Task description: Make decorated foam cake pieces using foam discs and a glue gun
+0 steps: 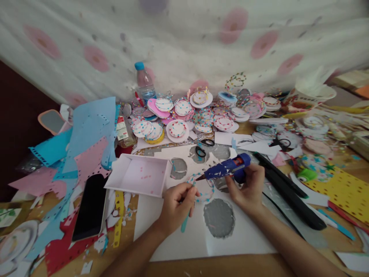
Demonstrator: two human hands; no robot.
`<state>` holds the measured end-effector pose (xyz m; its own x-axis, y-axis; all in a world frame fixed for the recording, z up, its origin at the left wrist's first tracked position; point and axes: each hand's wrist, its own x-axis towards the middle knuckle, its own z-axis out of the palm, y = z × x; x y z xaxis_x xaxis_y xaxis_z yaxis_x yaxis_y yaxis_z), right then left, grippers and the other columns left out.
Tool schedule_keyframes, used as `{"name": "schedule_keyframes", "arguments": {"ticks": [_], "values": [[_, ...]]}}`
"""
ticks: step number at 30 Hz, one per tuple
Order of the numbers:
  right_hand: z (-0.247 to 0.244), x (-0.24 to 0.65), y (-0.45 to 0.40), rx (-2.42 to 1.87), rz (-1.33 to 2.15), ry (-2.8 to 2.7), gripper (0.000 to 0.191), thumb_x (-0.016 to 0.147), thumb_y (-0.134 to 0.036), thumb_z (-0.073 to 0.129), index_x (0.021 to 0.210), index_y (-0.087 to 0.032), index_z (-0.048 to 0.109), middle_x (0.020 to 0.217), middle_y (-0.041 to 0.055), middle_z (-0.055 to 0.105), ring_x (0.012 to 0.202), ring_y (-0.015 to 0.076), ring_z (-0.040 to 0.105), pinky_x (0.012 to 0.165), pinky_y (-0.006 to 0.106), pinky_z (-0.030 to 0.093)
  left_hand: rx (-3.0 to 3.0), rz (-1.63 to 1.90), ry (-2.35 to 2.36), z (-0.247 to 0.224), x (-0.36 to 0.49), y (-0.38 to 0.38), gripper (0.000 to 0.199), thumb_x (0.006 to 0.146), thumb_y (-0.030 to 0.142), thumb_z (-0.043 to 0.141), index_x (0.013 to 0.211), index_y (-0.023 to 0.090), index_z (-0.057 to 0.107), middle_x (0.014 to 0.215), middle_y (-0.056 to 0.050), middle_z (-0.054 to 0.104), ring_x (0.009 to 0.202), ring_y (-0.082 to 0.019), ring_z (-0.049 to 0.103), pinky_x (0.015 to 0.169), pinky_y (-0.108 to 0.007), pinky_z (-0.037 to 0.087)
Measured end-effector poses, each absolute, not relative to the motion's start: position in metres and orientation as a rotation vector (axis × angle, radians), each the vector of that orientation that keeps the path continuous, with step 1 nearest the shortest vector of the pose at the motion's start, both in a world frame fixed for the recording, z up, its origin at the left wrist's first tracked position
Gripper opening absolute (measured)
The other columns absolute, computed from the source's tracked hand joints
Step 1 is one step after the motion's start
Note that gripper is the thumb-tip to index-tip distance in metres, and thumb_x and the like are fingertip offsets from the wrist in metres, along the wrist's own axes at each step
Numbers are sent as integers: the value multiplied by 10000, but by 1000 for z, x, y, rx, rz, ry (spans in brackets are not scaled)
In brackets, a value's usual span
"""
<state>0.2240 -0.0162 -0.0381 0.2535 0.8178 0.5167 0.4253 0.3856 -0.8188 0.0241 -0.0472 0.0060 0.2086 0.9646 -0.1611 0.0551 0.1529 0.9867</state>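
My left hand [179, 201] pinches a dotted ring [213, 190], my right hand [250, 187] curls round a blue glue gun [226, 168], forearms [138, 248] angled inward.

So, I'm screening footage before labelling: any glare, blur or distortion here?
Head view: soft light, with a faint bright patch on the white board below the large grey circle; head view: wide-angle stretching toward the edges; head view: glue gun looks crisper than the curtain.

Pink-flowered white cloth [184, 42] is hanging behind, dark brown panel [17, 123] is standing at left, wooden tabletop [213, 266] is stretching below, muted light is falling over all
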Motion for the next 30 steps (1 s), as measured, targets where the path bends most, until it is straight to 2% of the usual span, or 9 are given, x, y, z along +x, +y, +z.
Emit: {"name": "schedule_keyframes", "arguments": {"ticks": [12,24,30], "values": [[-37,223,-16,-1221,370,-1378,393,726,-180,653,1020,-245,401,825,15,507,617,158,496,487,273,381,1233,922,1133,3,23,-48,341,905,436,484,751,147,581,401,73,430,330,-51,388,378,-161,293],[-40,226,-14,-1182,284,-1420,431,704,-132,653,1049,-221,410,809,-12,480,570,116,437,462,226,320,1244,925,1128,3,23,-47,328,910,416,476,756,146,581,400,75,439,333,-49,389,387,-155,303],[-47,227,-16,-1270,216,-1435,390,717,-226,646,1035,-224,421,790,-9,491,530,112,410,446,236,322,1244,924,1136,2,22,-48,333,907,427,479,758,148,583,395,75,436,329,-53,389,380,-160,298]]}}
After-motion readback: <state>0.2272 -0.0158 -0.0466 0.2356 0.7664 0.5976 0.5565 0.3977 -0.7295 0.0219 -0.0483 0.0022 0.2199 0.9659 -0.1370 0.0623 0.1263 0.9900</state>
